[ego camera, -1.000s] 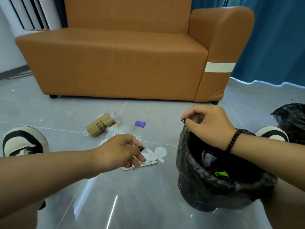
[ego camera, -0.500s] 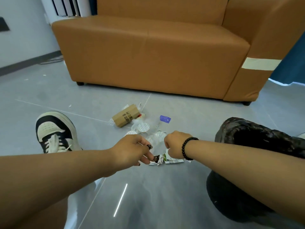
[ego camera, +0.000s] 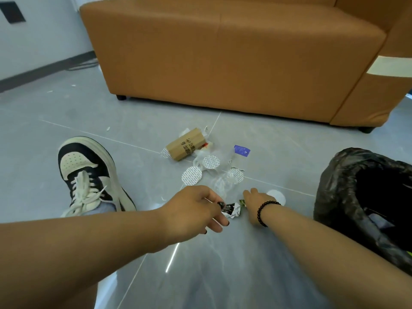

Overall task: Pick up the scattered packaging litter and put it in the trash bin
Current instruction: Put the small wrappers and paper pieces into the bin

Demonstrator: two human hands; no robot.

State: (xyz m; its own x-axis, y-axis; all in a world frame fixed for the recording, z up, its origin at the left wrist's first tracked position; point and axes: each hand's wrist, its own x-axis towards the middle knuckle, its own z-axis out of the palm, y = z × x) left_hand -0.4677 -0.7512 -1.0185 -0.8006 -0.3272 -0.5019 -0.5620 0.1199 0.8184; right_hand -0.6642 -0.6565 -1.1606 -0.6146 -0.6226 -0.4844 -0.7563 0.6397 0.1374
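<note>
Both hands have sunk closer to the floor since half a second ago, and the right hand (ego camera: 256, 205) has slid a little away from the left, baring more of the crumpled wrapper (ego camera: 231, 211) between them. The left hand (ego camera: 196, 210) has its fingers curled, the thumb and forefinger closed on the dark edge of that wrapper, which lies on the grey floor (ego camera: 93, 112). The right hand, with a black bead bracelet (ego camera: 265, 211) on its wrist, lies turned down just beside the wrapper's other end, where a green scrap (ego camera: 242, 202) shows; its fingers are hidden under the hand, so I cannot tell whether they grip anything.

Taking the wrapper as landmark, the litter counts thus. One brown cardboard box (ego camera: 186, 146) lies on its side well beyond it, toward the sofa (ego camera: 223, 52). Four patterned white discs show: one (ego camera: 165, 152) at the box's near end, one (ego camera: 211, 162) and another (ego camera: 191, 175) between box and wrapper, and one (ego camera: 236, 175) under crumpled clear plastic film (ego camera: 223, 181) just beyond the wrapper. One plain white disc (ego camera: 277, 196) lies just past the right hand. One small purple packet (ego camera: 242, 150) lies beyond the film.

The trash bin (ego camera: 334, 197), lined with a black bag, stands to the right of the wrapper, apart from it. One black and white sneaker (ego camera: 89, 175) rests to the wrapper's left. Only the right forearm lies between the wrapper and the bin.
</note>
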